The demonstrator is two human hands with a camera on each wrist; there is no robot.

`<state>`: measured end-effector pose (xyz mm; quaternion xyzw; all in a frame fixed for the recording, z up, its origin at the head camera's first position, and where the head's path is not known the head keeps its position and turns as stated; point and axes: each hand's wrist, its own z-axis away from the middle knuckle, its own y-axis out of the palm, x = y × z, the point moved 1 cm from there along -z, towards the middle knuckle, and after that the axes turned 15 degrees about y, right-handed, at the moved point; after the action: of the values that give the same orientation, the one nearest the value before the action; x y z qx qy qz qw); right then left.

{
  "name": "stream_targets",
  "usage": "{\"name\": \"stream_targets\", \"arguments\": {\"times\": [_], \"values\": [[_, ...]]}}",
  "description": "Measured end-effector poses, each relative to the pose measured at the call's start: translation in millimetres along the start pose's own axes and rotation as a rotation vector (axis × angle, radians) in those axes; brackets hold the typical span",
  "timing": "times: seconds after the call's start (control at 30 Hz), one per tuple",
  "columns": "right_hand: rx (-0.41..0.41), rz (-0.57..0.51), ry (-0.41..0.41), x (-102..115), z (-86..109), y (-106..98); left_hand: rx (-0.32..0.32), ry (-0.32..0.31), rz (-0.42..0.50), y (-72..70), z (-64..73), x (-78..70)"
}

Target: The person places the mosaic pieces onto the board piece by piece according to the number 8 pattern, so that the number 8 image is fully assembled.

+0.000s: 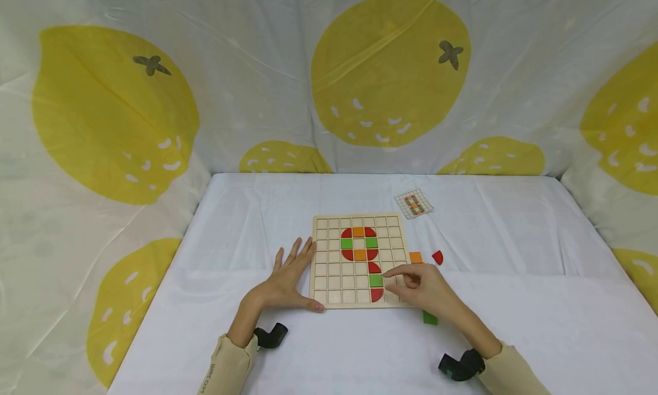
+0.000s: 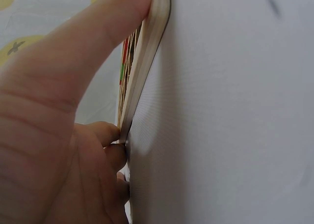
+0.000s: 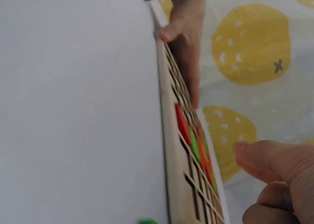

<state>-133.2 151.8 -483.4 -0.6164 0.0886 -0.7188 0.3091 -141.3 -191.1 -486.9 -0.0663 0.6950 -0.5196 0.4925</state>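
A wooden grid board (image 1: 334, 281) lies on the white cloth, with red rounded pieces and green and orange squares in some cells. They form a ring with a short column below it. My left hand (image 1: 288, 283) rests at the board's left side, fingers spread, its thumb (image 2: 113, 17) on the near left corner. Over the board's right part hovers my right hand (image 1: 426, 286), thumb and index finger apart with nothing visible between them. Their tips are beside the column's green square (image 1: 376, 280) and lower red piece (image 1: 377, 294). In the right wrist view that index finger (image 3: 265, 157) points toward the board.
A small pattern card (image 1: 414, 204) lies behind the board's far right corner. Loose pieces sit to the board's right: an orange square (image 1: 415, 257), a red quarter-circle (image 1: 437, 257) and a green piece (image 1: 430, 318) partly under my right hand. A lemon-print cloth (image 1: 257, 98) hangs behind.
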Motion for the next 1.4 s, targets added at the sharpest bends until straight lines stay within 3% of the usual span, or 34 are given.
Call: {"name": "stream_targets", "arguments": {"times": [0.1, 0.23, 0.37, 0.73, 0.97, 1.4], "values": [[-0.065, 0.028, 0.011, -4.5, -1.5, -21.9, -0.002, 0.001, -0.001, -0.1, -0.1, -0.2], [-0.153, 0.092, 0.083, -14.6, -1.0, -49.2, 0.000, 0.000, -0.002, 0.6, 0.3, -0.1], [-0.179, 0.139, 0.155, -24.8, 1.2, -63.3, 0.002, 0.000, -0.003, 0.7, 0.3, -0.6], [-0.245, 0.238, 0.247, -40.2, -0.2, -49.0, -0.003, -0.001, -0.003, 2.0, 0.9, 0.5], [-0.255, 0.223, 0.238, -42.2, 1.3, -55.9, 0.002, -0.001, -0.001, 0.0, 0.7, -1.6], [-0.180, 0.136, 0.178, -49.2, -2.4, -53.2, 0.004, -0.005, -0.007, 0.2, 0.3, -1.1]]}}
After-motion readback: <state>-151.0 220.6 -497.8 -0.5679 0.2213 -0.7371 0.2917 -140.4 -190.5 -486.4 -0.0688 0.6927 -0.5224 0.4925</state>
